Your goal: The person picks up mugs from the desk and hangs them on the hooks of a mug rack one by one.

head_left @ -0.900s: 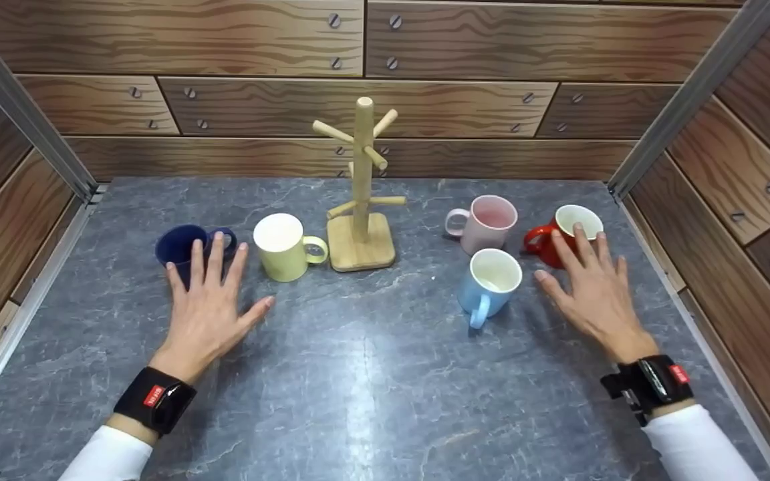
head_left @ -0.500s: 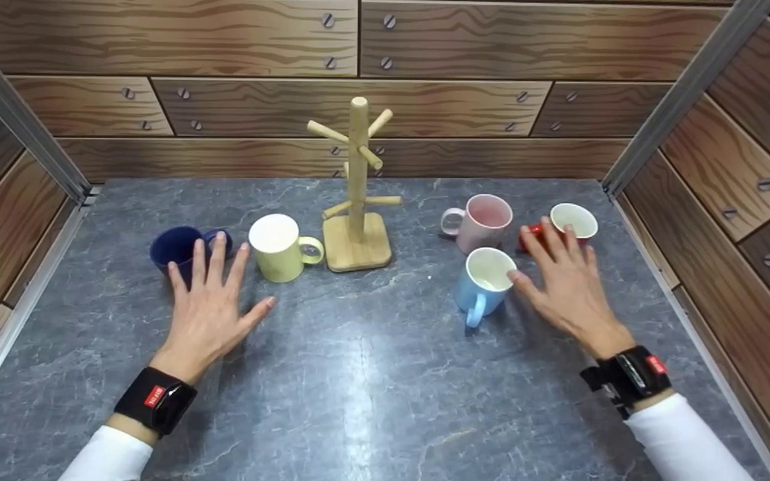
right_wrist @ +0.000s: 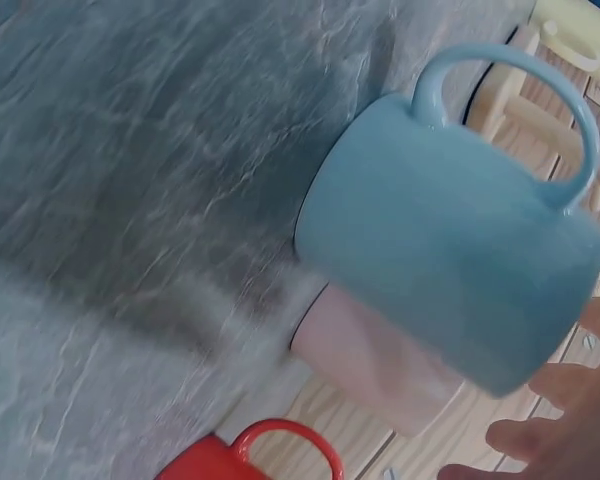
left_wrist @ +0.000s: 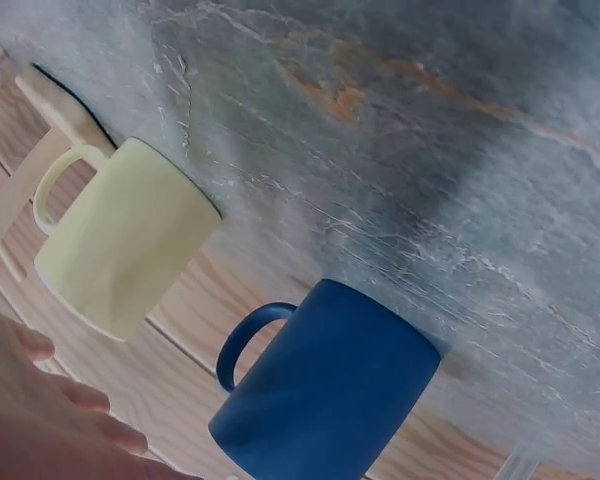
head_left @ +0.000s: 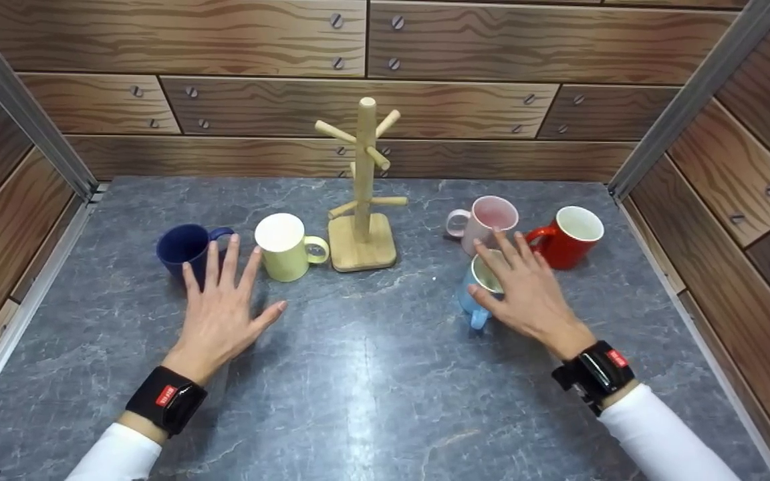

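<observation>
The left hand, fingers spread wide, is positioned near the dark-blue handled mug, and the right hand, fingers likewise spread, near the rim of the upright light-blue handled mug on the grey marbled tabletop, contact being indeterminable.

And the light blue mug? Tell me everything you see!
The light blue mug stands upright on the gray tabletop, nearer the head camera than the pink mug. It looks smooth, maybe ceramic, and pale inside. Its curved handle points toward the head camera. The spread right hand partly hides it in the head view; I can't tell whether they touch.
</observation>
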`<state>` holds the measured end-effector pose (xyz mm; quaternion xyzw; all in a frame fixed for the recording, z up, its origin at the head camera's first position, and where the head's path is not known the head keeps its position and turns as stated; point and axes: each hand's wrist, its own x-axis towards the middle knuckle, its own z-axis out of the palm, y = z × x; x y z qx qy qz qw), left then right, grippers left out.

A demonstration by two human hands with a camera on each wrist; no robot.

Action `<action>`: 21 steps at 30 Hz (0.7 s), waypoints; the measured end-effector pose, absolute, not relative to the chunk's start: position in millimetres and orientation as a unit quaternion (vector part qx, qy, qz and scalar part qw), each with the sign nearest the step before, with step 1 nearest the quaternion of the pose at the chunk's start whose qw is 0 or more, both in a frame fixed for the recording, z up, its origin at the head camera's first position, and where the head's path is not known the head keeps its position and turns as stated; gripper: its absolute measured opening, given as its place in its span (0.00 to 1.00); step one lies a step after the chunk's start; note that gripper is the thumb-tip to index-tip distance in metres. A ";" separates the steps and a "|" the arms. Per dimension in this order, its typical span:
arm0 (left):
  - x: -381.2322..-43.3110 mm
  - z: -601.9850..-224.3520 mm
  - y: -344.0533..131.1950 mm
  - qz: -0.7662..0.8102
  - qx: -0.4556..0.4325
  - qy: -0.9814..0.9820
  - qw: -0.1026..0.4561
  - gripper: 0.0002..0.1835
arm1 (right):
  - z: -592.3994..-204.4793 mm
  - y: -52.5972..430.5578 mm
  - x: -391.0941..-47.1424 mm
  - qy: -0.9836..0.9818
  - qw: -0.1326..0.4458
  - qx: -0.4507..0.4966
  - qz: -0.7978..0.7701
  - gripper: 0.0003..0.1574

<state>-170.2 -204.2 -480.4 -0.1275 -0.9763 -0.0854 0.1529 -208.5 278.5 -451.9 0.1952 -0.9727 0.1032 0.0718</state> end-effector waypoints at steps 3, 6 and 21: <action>-169.8 -480.7 -203.6 -0.084 -0.126 -0.977 0.149 0.52 | -453.1 274.2 -209.6 -0.973 0.063 0.195 0.105 0.47; -169.4 -481.2 -203.1 -0.084 -0.125 -0.978 0.146 0.53 | -454.1 271.3 -210.6 -0.973 0.061 0.195 0.106 0.46; -168.5 -483.7 -201.6 -0.091 -0.127 -0.978 0.136 0.52 | -444.2 268.1 -216.9 -0.974 0.064 0.193 0.096 0.36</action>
